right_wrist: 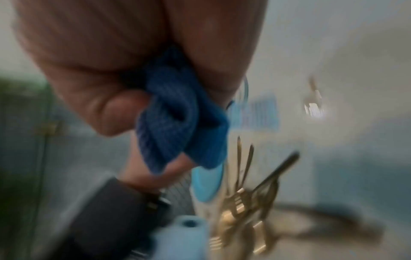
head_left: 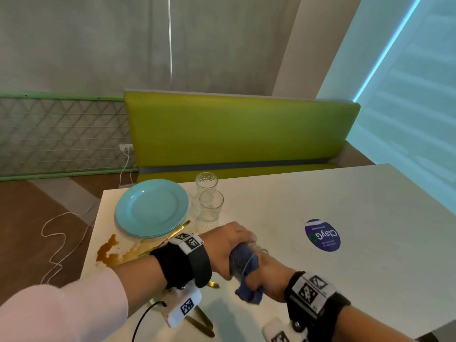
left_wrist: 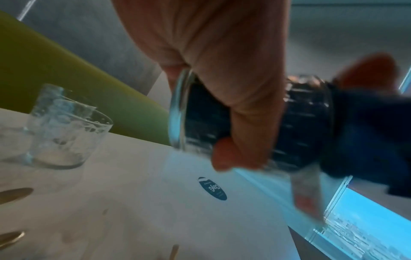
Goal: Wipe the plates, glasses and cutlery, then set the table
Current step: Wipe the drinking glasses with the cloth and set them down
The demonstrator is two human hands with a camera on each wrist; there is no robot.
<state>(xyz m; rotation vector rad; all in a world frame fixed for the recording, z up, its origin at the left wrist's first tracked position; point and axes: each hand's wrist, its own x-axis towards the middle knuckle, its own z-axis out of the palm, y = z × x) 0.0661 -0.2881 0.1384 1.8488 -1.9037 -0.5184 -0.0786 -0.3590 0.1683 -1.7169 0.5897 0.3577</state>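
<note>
Left hand (head_left: 228, 245) is wrapped around a clear glass (left_wrist: 255, 123), holding it tipped on its side above the white table (head_left: 345, 198), lower centre of the head view. Right hand (head_left: 267, 280) has a blue cloth (head_left: 248, 291) clenched in its fingers; the cloth is stuffed into the glass, dark through the wall in the left wrist view. A loose end hangs below the right hand.

Two more glasses (head_left: 209, 206) stand upright mid-frame, just beside a stack of light blue plates (head_left: 151, 208) at the table's left end. Gold cutlery (head_left: 172, 234) lies against the stack's near edge, more gold pieces (head_left: 201, 324) at bottom centre. A brown spill (head_left: 108, 253) sits at the table's left edge. Round blue sticker (head_left: 322, 235) right of centre. Green bench (head_left: 234, 129) behind. Right wrist view is blurred.
</note>
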